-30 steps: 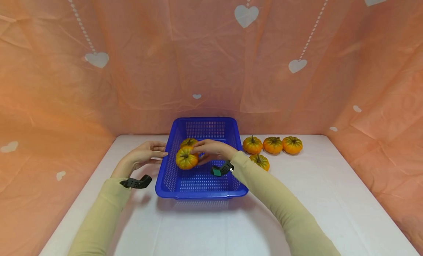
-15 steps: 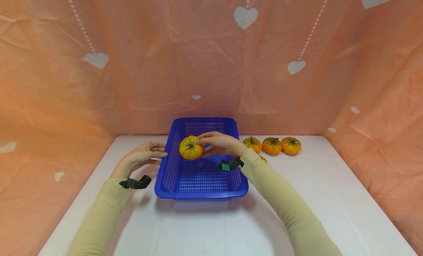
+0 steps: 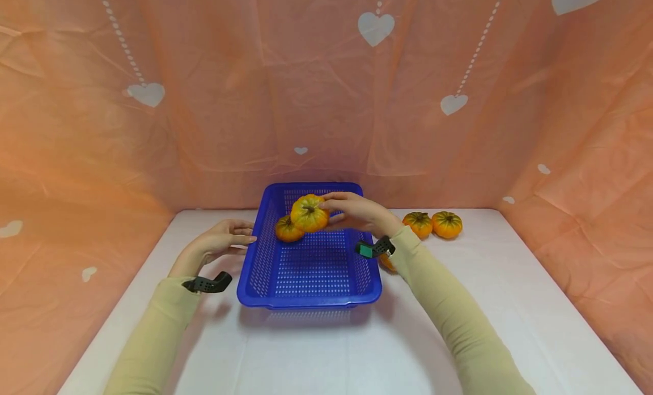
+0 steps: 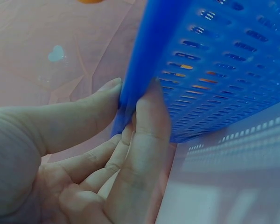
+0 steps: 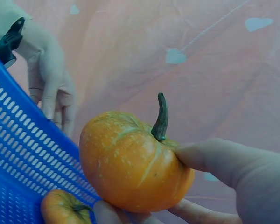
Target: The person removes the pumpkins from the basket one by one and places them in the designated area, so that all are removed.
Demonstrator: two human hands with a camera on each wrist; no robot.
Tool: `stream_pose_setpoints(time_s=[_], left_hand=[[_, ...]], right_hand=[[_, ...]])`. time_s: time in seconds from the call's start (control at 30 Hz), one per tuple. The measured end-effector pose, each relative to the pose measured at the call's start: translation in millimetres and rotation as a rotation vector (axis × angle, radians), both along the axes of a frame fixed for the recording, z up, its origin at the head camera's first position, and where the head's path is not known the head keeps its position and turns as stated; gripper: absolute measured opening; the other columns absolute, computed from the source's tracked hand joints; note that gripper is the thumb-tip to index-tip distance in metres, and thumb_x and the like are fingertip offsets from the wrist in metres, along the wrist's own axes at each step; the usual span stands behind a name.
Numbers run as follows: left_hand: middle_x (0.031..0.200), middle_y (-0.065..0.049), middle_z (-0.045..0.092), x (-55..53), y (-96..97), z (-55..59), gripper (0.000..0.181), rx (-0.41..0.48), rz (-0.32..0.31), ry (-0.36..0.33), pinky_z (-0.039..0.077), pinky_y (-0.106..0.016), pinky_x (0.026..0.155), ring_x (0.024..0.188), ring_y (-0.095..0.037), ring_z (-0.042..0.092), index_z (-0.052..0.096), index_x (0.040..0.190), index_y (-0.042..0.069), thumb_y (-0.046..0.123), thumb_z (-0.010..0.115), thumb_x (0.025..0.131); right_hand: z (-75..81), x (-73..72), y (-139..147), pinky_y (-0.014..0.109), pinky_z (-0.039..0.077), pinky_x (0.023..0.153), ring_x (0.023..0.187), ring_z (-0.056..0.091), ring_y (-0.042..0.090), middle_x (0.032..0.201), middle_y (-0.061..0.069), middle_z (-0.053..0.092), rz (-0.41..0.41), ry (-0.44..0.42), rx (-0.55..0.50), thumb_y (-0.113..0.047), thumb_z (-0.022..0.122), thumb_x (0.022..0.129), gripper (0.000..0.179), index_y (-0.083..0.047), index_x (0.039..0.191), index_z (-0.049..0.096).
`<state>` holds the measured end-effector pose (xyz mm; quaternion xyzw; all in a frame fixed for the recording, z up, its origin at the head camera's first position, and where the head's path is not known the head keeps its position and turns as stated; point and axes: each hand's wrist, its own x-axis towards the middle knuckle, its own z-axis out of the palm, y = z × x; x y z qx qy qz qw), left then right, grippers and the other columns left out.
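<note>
My right hand (image 3: 357,213) grips a small orange-yellow pumpkin (image 3: 309,213) with a dark green stem, thumb on top near the stem and fingers underneath. It is held up over the back half of a blue perforated plastic basket (image 3: 311,301). Inside the basket, towards its left side, sits another small pumpkin (image 3: 288,230), partly covered by the raised one in the head view. At the basket's left side, my left hand (image 3: 224,238) pinches the rim (image 4: 151,51) between thumb and fingers, as the left wrist view shows.
On the white table (image 3: 500,304), right of the basket, lie two pumpkins, a nearer one (image 3: 418,225) and an outer one (image 3: 447,225). A further pumpkin (image 3: 388,263) is mostly hidden behind my right forearm. An orange curtain (image 3: 326,100) with white hearts encloses the back and sides.
My right hand has moved back and to the right, raising the pumpkin from low in the basket. The pumpkin beside it shows again. My left hand stays at the rim.
</note>
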<state>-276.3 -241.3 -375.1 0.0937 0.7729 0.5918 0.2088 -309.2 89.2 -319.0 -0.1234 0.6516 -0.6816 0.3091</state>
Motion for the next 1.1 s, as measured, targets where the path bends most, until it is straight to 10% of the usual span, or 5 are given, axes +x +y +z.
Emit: stream_pose_setpoints(time_s=[1.1], left_hand=[[0.133,-0.031,0.045,-0.6,-0.8,-1.0,0.064,-0.012,0.003,-0.011,0.053,-0.038,0.085,0.100,-0.021,0.062,0.027,0.142,-0.014,0.012,0.061,0.094]], right_hand=[[-13.3,21.1,134,0.049,0.033,0.106,0.094,0.059,0.021,0.148,0.023,0.025,-0.199,0.027,0.089,-0.022,0.048,0.101,0.059,0.001,0.149,0.021]])
